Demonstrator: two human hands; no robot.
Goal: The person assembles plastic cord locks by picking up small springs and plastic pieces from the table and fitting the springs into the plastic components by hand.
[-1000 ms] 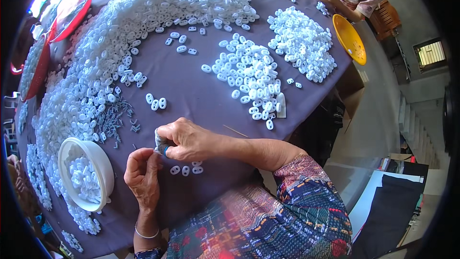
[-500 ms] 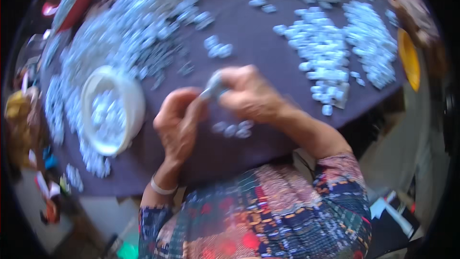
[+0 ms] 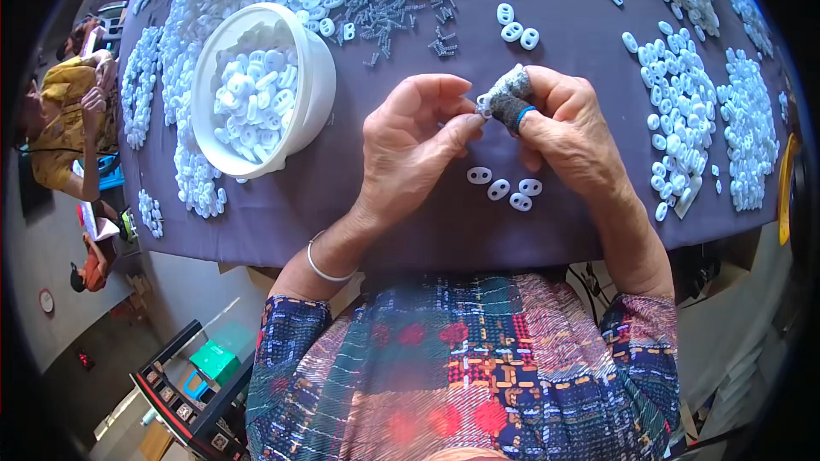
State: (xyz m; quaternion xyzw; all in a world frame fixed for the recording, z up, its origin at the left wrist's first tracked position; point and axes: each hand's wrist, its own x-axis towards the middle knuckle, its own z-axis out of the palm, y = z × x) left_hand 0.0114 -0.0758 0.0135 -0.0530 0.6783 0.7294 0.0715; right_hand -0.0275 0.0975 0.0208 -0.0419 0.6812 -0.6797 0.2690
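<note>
My left hand [image 3: 414, 137] and my right hand [image 3: 568, 132] meet above the dark tablecloth. Between their fingertips is a small pale plastic piece [image 3: 484, 105], pinched from both sides and partly covered. One finger of the right hand wears a worn grey finger cover [image 3: 510, 94] with a blue band. Just below my hands lie several loose white oval plastic pieces [image 3: 499, 189], each with two holes. Beyond the hands lies another small group of white ovals [image 3: 512, 32]. A heap of small metal springs [image 3: 384, 21] is spread farther away, at the left.
A white tub [image 3: 320, 77] of oval pieces stands left, beside a large pile [image 3: 184, 77] of them. Two more piles [image 3: 679, 102] lie at right, near a yellow curved object [image 3: 786, 192] at the table's edge. Other people [image 3: 73, 124] are at the far left.
The view has swung and sharpened, so the table appears shifted. My hands stay together at the small piece; the left fingers are more spread than before.
</note>
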